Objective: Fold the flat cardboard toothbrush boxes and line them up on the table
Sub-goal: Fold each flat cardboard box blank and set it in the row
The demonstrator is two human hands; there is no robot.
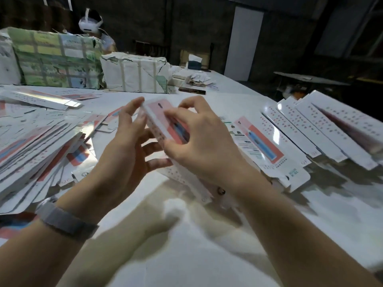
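A glossy white surface (186, 245) fills a dim room with dark walls and a pale door panel (242, 42) behind. Wrapped bundles (132, 73) stand at its far side, flat cartons (37, 146) heap at left, and folded boxes (323, 129) line up at right. Over the middle, the left hand (122, 146) and right hand (199, 146) both grip one toothbrush box (165, 123), its long axis running from far-left down toward the near right.

You hold a glossy printed cardboard box (165, 123); the flat blanks (35, 146) beside you shine too. Your white surface (186, 235) looks smooth (faintly reflective). The far bundles (132, 73) wear torn matt paper.
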